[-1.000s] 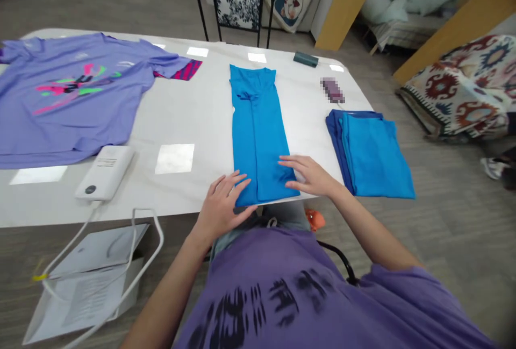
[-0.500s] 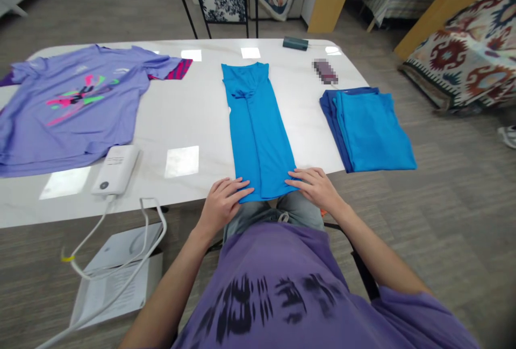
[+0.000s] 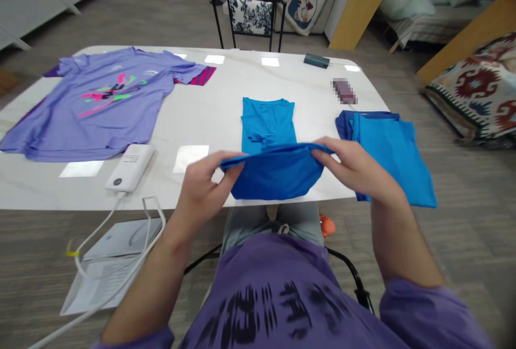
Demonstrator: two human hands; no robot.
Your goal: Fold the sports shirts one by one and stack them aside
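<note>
A blue T-shirt (image 3: pixel 278 174), folded into a narrow strip, lies on the white table (image 3: pixel 209 118) in front of me. Its near end is lifted off the tabletop and bends upward between my hands. My left hand (image 3: pixel 205 182) pinches the left corner of that raised edge between thumb and fingers. At the right corner, my right hand (image 3: pixel 350 163) grips the same edge. The far end of the shirt, with some bunched cloth, rests flat on the table.
Folded blue clothes (image 3: pixel 397 158) overhang the table's right front edge. A lavender T-shirt (image 3: pixel 116 101) is spread at the left, near a white power bank (image 3: pixel 131 166) with a cable. A dark green case (image 3: pixel 316 61) and a pixelated object (image 3: pixel 344 91) sit back right. A chair (image 3: pixel 252 15) stands beyond.
Both hands have gone from lying on the shirt's near end to gripping its edge, lifting it up and away from me. The view has shifted slightly.
</note>
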